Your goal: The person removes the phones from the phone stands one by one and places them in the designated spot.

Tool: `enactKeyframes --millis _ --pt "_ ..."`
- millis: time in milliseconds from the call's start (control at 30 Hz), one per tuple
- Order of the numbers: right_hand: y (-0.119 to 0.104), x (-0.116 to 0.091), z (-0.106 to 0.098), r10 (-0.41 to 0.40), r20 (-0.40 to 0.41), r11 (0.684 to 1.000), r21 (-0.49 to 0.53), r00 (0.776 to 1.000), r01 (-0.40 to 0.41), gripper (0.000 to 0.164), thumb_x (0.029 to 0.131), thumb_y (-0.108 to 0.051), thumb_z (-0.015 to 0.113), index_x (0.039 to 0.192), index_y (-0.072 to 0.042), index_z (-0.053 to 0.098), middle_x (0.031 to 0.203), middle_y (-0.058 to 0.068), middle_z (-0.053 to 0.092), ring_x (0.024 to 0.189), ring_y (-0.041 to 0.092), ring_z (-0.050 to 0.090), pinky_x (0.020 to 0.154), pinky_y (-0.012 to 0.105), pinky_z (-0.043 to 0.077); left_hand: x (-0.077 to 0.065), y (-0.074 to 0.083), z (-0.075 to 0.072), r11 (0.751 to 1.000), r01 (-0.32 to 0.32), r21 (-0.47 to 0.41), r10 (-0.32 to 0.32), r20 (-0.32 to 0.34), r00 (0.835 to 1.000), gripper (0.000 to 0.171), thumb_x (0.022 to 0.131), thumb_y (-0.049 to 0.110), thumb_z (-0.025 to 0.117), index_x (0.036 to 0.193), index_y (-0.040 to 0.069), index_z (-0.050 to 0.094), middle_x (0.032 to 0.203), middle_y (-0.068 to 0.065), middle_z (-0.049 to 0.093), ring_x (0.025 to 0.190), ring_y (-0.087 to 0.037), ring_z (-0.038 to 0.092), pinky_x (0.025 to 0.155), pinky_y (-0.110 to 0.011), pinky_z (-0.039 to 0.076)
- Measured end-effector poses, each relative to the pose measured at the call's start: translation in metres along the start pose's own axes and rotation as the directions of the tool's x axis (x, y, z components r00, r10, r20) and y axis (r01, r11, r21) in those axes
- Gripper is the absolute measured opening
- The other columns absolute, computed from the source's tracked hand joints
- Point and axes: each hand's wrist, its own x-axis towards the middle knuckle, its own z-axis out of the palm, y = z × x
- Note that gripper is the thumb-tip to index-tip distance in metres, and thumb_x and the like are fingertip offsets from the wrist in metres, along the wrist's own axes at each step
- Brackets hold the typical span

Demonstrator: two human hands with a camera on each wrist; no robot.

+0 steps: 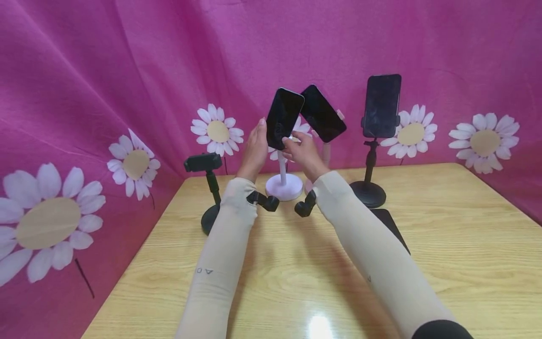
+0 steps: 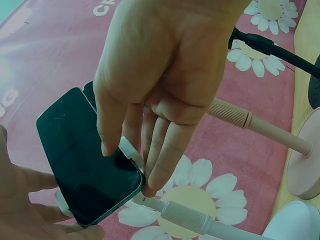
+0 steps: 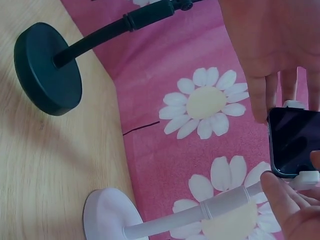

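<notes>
A dark phone (image 1: 284,117) stands tilted in the white clamp (image 2: 131,151) of a white phone stand (image 1: 284,187). My left hand (image 1: 255,143) lies along the phone's left edge; its straight fingers (image 3: 257,97) touch that edge, on either side of a clamp jaw. From the lower right, my right hand (image 1: 304,149) pinches the phone near its bottom corner. The right thumb (image 2: 106,142) is over the screen, and the other right fingers are beside the clamp and partly hidden behind the phone.
Behind and right, another phone (image 1: 322,114) leans in a pink stand (image 2: 250,121). A black stand (image 1: 369,194) holds a third phone (image 1: 382,106). At left is another black stand (image 1: 203,163) with no phone in it. A flat black object (image 1: 391,228) lies under the right forearm.
</notes>
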Motion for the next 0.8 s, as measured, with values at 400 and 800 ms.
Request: enactKeyframes --millis 400,800 --pt "-0.002 0.003 -0.002 0.011 -0.035 1.000 -0.017 0.999 -0.012 0.043 0.096 -0.021 0.059 0.133 -0.001 0.054 0.122 0.020 0.063 0.107 0.029 0.065 0.084 0.033 0.054 -0.002 0.004 0.001 0.995 -0.073 0.071 0.078 -0.069 0.995 0.056 0.102 0.051 0.028 0.147 0.020 0.041 0.149 -0.005 0.041 0.137 -0.023 0.036 0.112 -0.046 0.027" --pt "-0.003 -0.020 -0.019 -0.086 -0.002 0.975 -0.206 0.996 0.084 0.035 0.096 -0.025 0.060 0.119 0.002 0.064 0.107 0.019 0.069 0.118 0.022 0.059 0.092 0.033 0.051 -0.025 0.005 0.000 0.946 -0.235 0.224 0.265 -0.114 0.958 0.042 0.103 0.029 0.044 0.141 0.014 0.051 0.125 -0.015 0.056 0.112 -0.027 0.056 0.095 -0.040 0.047"
